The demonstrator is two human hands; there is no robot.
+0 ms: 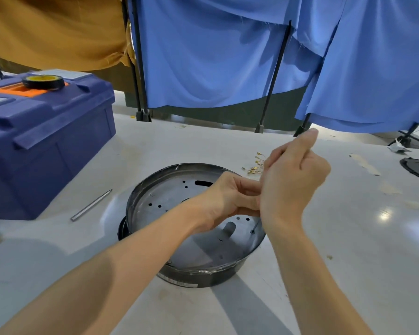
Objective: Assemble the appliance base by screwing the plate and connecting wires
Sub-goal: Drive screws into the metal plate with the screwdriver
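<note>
Your left hand (228, 197) and right hand (293, 177) meet above the round grey metal base (203, 250) on the white counter (348, 238), grips curled narrow, contents impossible to tell.

The plate (169, 197) in front of me is dull grey metal, its dark rim (203, 274) wrapped in shiny film. My worktop (348, 238) is smooth, pale and glossy, the toolbox (46, 146) matt blue plastic, the curtains (203, 56) thin blue cloth.
</note>
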